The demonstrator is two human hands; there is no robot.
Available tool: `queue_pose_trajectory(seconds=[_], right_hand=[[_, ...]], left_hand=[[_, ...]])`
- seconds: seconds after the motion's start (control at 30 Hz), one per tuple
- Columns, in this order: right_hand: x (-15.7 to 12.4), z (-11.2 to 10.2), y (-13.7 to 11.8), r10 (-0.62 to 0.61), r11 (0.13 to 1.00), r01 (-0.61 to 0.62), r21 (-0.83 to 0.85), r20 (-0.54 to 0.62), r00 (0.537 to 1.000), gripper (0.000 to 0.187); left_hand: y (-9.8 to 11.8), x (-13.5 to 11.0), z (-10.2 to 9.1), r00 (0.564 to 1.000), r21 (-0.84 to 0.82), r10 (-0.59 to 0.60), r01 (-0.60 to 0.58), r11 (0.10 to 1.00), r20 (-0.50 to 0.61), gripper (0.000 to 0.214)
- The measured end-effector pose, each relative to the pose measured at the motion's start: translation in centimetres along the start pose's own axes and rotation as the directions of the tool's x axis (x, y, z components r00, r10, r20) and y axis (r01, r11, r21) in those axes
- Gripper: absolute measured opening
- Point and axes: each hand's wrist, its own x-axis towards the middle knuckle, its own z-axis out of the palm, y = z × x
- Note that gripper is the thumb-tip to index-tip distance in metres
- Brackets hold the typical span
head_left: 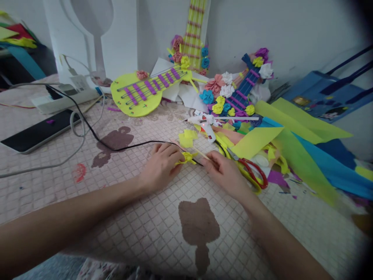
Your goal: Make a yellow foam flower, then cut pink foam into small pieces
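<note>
My left hand (162, 163) is closed around a small yellow foam flower (187, 157) on the pink checked cloth (140, 217). A thin wooden stick (201, 154) runs from the flower toward my right hand (223, 170), whose fingers pinch its end. Both hands rest low on the cloth, close together. Two loose yellow foam squares (188, 138) lie just beyond the flower.
A white glue gun (207, 125) with a black cord (96, 134) lies behind the hands. Red and yellow scissors (250, 171) sit right of my right hand. Foam sheets (297, 151), foam guitars (145, 91), paper flowers (221, 91), a phone (37, 132) and a power strip (65, 99) surround the area.
</note>
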Motion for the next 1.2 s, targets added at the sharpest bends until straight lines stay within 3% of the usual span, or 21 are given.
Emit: queue_pose_trajectory(seconds=[0.1,0.23,0.33,0.57,0.8,0.93,1.2], right_hand=[[0.1,-0.8,0.5,-0.025,0.998,0.024,-0.061,-0.029,0.999,0.023],[0.2,-1.0,1.2,-0.215,0.966,0.215,-0.143,0.015,0.977,0.019],[0.2,-0.6,1.5,-0.292,0.943,0.291,-0.159,0.019,0.956,0.020],[-0.2,0.1,0.9,-0.335,0.921,0.332,-0.205,0.020,0.942,0.025],[-0.3,0.7,1.0,-0.361,0.904,0.359,-0.234,0.033,0.932,0.022],[-0.3,1.2,1.1,-0.369,0.900,0.365,-0.240,0.027,0.929,0.022],[-0.3,1.7,0.9,-0.349,0.914,0.342,-0.218,0.010,0.937,0.015]], left_hand=[[-0.4,0.0,-0.1,1.000,-0.024,-0.028,0.028,0.999,0.005,0.007],[-0.6,0.1,-0.4,0.999,-0.030,-0.050,0.050,0.998,0.007,0.009],[-0.6,0.2,-0.7,1.000,-0.004,-0.027,0.027,1.000,-0.006,0.009],[-1.4,0.4,-1.0,0.996,0.072,0.094,-0.094,0.993,0.002,0.016],[-1.7,0.6,-0.8,0.999,-0.004,0.023,-0.023,1.000,0.036,0.026],[-1.4,0.3,-0.5,0.998,-0.033,0.041,-0.040,0.999,0.053,0.035],[-0.5,0.0,-0.5,0.996,-0.008,0.039,-0.038,0.999,0.085,0.024]])
